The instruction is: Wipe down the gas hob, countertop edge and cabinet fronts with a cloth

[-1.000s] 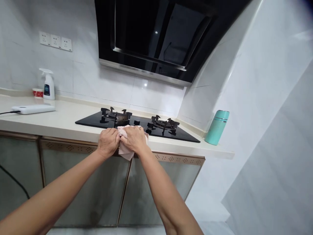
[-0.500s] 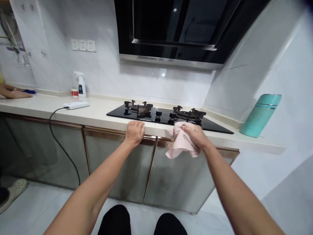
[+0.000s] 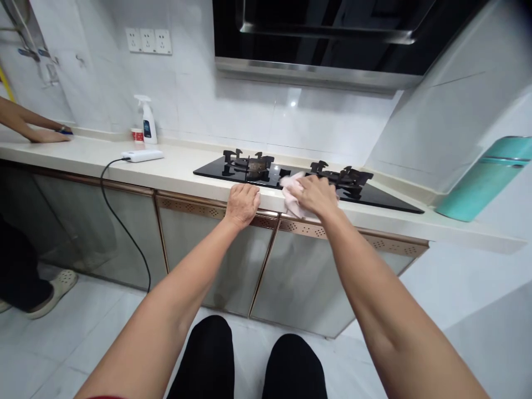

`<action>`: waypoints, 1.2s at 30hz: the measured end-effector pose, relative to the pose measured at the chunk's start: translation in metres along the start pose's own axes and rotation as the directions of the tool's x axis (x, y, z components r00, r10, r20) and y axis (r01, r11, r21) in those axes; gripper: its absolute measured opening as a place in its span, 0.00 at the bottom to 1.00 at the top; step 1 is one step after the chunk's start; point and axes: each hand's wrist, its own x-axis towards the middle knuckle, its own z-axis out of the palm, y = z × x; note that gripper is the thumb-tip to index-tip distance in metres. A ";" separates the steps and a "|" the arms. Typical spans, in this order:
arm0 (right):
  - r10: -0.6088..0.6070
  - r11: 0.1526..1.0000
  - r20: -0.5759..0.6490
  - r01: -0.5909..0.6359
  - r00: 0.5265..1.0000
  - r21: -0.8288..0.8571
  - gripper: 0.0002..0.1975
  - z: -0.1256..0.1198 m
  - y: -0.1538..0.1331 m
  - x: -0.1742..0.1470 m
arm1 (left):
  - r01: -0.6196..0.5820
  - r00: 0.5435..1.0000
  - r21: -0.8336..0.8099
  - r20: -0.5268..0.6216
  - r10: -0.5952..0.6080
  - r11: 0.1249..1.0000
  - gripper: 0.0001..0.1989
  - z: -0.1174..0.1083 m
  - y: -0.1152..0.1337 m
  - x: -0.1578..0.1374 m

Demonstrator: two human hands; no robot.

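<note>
My left hand (image 3: 242, 206) rests at the countertop's front edge, its fingers bent together over the rim of the countertop (image 3: 187, 187). To the right, my right hand (image 3: 319, 197) presses a crumpled pale pink cloth (image 3: 292, 191) against the front edge, just before the black gas stove (image 3: 386, 198). Part of the cloth is hidden under the palm and fingers. Behind my hands stand the stove's left burner (image 3: 255, 165) and right burner (image 3: 347, 175), with dark pan supports.
A teal flask-like container (image 3: 484, 180) stands at the right end. On the left are a white spray bottle (image 3: 148, 123), a red-and-white cup (image 3: 137, 135) and a white device (image 3: 143, 155) with a hanging black cable (image 3: 124, 224). Another person's hand (image 3: 50, 136) lies far left. A range hood (image 3: 320, 69) overhangs.
My right hand has moved the cloth from hanging before the cabinet up onto the counter edge, slightly left. My left hand stays on the edge. The view has tilted down.
</note>
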 end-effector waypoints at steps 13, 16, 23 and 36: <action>-0.035 0.999 -0.151 0.039 0.988 0.023 0.22 0.003 -0.032 -0.081 | 0.102 0.994 -0.080 0.054 -0.098 0.991 0.15 -0.008 0.008 0.002; 0.260 0.791 -0.017 -0.203 0.965 0.577 0.24 0.022 -0.041 -0.122 | 0.216 0.971 -0.290 -0.040 -0.237 0.932 0.15 -0.014 0.033 -0.029; 0.614 0.055 0.410 -0.554 0.675 0.830 0.32 0.110 -0.055 -0.239 | 0.695 0.676 -0.679 0.506 -0.536 0.236 0.24 0.012 0.116 -0.170; 0.648 -0.215 0.548 -0.563 0.529 0.798 0.31 0.191 -0.030 -0.314 | 0.834 0.234 -0.181 0.972 0.038 -0.521 0.47 0.030 0.108 -0.246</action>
